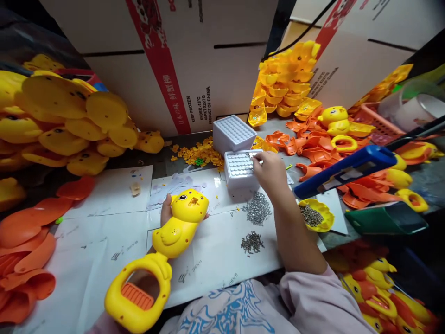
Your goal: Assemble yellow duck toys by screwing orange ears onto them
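My left hand is wrapped round the back of a yellow plastic duck toy, mostly hidden behind it. The toy tilts upward, with a square hole at its beak and a ring handle with an orange ribbed grip at its lower end. My right hand is over the right edge of a white box topped by rows of small round pieces. Its thumb and fingers are pinched there; whatever is between them is too small to make out. A similar white box stands just behind.
Screws lie in a silver pile, a darker pile and a yellow dish. Yellow duck parts are heaped left; orange parts lie below them, others at right. A blue tool juts in beside my right forearm.
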Demonstrator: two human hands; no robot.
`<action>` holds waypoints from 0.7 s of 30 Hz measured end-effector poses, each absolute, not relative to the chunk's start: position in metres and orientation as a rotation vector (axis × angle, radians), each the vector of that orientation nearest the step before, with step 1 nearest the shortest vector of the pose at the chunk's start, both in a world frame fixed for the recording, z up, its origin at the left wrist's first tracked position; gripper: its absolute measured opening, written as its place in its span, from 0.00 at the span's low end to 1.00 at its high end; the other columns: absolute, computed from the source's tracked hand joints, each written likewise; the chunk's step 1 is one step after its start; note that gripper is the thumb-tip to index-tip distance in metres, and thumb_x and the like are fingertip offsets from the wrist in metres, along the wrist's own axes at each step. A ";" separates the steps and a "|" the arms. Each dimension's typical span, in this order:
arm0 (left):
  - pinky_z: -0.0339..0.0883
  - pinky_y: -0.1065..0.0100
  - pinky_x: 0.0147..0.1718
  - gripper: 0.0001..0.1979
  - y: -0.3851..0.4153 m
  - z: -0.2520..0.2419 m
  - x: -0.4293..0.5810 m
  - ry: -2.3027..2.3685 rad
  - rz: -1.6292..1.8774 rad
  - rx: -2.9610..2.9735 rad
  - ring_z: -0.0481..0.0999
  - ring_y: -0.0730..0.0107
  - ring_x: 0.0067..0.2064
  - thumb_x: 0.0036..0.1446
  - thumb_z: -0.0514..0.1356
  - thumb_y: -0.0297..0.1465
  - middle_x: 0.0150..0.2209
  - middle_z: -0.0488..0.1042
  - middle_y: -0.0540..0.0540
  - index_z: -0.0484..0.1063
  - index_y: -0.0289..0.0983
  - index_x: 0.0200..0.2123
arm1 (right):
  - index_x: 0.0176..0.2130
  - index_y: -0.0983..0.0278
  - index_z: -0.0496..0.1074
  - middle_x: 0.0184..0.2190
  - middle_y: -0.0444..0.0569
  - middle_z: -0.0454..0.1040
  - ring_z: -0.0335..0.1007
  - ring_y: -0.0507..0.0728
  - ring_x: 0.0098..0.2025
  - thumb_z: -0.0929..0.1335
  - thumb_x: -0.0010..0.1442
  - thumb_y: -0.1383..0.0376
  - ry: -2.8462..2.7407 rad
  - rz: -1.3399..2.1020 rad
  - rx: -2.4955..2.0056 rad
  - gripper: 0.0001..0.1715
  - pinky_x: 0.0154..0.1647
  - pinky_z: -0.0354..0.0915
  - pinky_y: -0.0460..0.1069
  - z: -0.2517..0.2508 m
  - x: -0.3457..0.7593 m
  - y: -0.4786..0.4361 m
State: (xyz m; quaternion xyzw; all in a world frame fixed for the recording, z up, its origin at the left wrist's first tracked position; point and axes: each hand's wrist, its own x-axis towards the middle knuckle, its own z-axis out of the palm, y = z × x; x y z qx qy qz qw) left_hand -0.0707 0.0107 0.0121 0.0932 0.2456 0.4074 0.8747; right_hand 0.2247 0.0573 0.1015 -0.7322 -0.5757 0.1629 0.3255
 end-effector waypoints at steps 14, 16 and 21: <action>0.79 0.61 0.31 0.35 -0.009 0.034 -0.051 0.739 0.693 0.340 0.82 0.56 0.30 0.44 0.74 0.49 0.36 0.82 0.42 0.73 0.37 0.51 | 0.28 0.66 0.80 0.27 0.46 0.80 0.72 0.50 0.29 0.74 0.51 0.71 -1.578 1.459 -1.497 0.01 0.28 0.64 0.45 0.069 0.153 0.011; 0.78 0.62 0.29 0.38 -0.011 0.041 -0.050 0.818 0.763 0.431 0.82 0.56 0.31 0.44 0.76 0.40 0.39 0.82 0.44 0.68 0.42 0.58 | 0.28 0.67 0.78 0.26 0.44 0.78 0.70 0.49 0.28 0.74 0.54 0.69 -1.621 1.450 -1.530 0.04 0.27 0.64 0.44 0.068 0.156 0.013; 0.78 0.62 0.28 0.52 -0.009 0.045 -0.049 0.898 0.833 0.551 0.83 0.57 0.31 0.42 0.76 0.36 0.42 0.82 0.46 0.54 0.49 0.67 | 0.34 0.68 0.74 0.31 0.43 0.75 0.71 0.48 0.31 0.69 0.67 0.57 -1.722 1.446 -1.541 0.17 0.32 0.71 0.44 0.065 0.154 0.010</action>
